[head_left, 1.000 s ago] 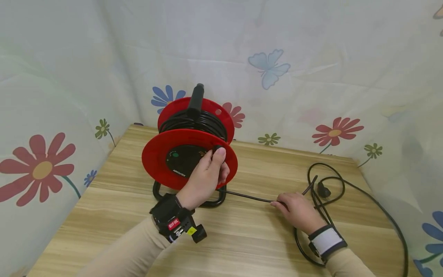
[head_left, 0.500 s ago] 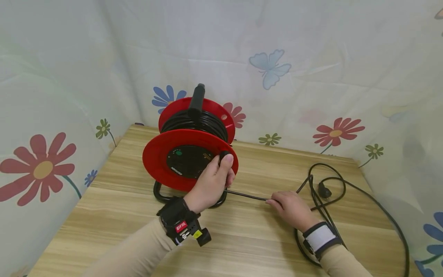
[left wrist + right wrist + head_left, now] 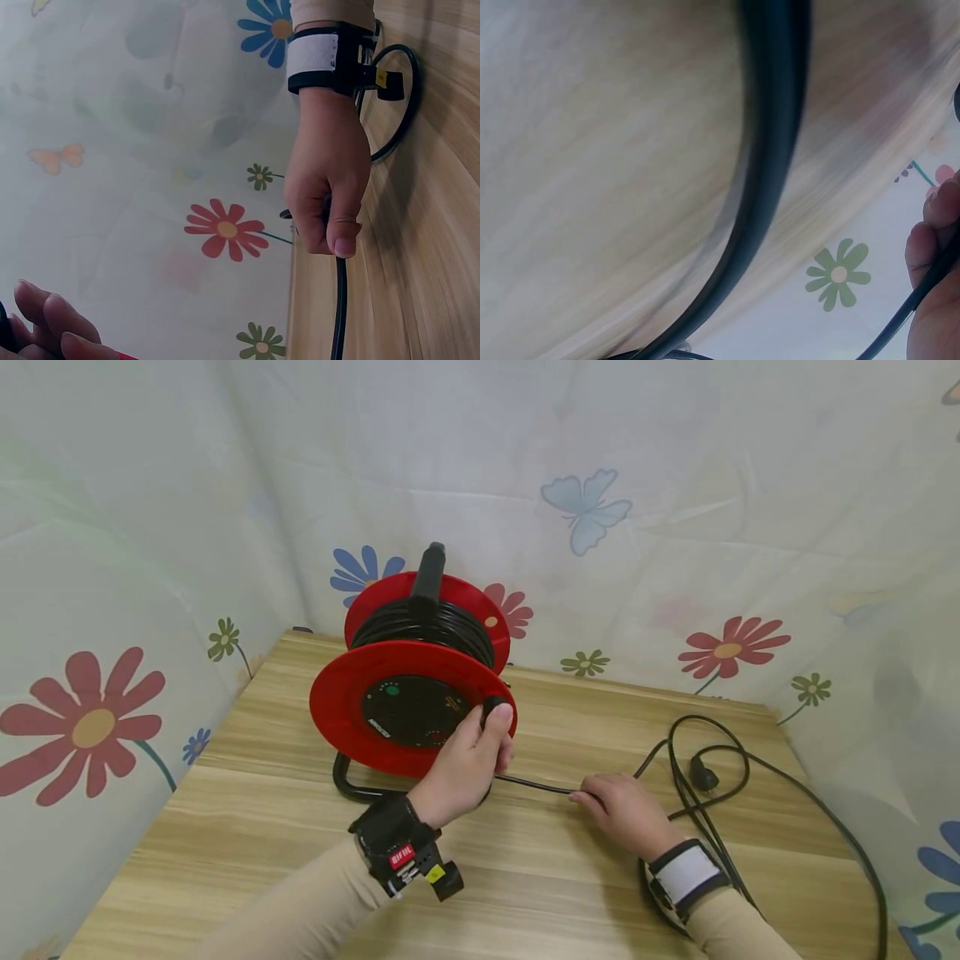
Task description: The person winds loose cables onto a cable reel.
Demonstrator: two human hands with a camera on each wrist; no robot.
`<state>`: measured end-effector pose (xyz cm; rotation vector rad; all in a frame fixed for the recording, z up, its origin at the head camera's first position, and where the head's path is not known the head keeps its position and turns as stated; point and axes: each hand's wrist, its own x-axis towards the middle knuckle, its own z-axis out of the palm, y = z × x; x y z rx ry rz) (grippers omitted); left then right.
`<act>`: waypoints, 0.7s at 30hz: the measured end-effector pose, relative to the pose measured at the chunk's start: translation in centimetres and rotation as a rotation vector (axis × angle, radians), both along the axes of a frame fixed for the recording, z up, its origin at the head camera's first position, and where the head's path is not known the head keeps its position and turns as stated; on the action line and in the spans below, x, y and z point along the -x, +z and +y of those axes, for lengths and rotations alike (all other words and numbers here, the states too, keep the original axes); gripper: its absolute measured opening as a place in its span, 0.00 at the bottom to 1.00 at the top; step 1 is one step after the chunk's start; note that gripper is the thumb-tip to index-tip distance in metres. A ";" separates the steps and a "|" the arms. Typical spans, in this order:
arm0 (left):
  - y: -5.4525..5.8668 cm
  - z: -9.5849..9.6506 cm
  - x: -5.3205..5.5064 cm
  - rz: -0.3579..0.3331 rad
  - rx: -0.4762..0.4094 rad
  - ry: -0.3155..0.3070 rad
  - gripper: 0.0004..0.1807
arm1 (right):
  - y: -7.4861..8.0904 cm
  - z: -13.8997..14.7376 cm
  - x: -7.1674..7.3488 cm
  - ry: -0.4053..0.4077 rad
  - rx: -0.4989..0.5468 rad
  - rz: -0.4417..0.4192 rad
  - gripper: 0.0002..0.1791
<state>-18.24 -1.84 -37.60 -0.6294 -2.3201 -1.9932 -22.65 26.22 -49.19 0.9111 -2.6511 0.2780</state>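
Note:
A red cable reel (image 3: 337, 714) wound with black cable stands on a black tube frame at the left of the table. My left hand (image 3: 461, 768) grips the dark crank knob (image 3: 492, 702) at the right side of its front disc; its fingertips (image 3: 64, 322) show low in the left wrist view. To the right, my right hand (image 3: 626, 810) holds the cable (image 3: 536, 784) between thumb and curled fingers, and a taut stretch runs from there to the reel. In the right wrist view the cable crosses that hand's fingers (image 3: 922, 251).
Loose loops of cable (image 3: 742, 760) lie on the right side of the wooden table (image 3: 570, 893), with a black plug (image 3: 702, 774) among them. A black carry handle (image 3: 428, 577) tops the reel. Flowered sheeting (image 3: 637, 552) hangs behind and at both sides.
The knob and my left hand have moved right and down as the reel's disc turned clockwise. My right hand has shifted a little left with the cable, drawing the loose loops slightly.

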 end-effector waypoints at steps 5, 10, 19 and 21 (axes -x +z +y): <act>-0.7 0.2 0.2 -0.007 -0.005 -0.012 0.21 | 0.1 -0.3 0.1 0.008 -0.002 -0.006 0.10; -1.4 0.4 0.2 -0.017 0.031 -0.021 0.21 | 0.4 -0.6 0.1 0.008 -0.008 -0.009 0.09; -2.2 0.6 -0.1 -0.058 0.112 -0.016 0.22 | 0.8 -1.2 0.0 0.017 -0.001 -0.030 0.09; -2.1 0.6 -0.3 -0.063 0.121 -0.017 0.21 | 0.8 -1.2 0.0 0.016 -0.008 -0.036 0.09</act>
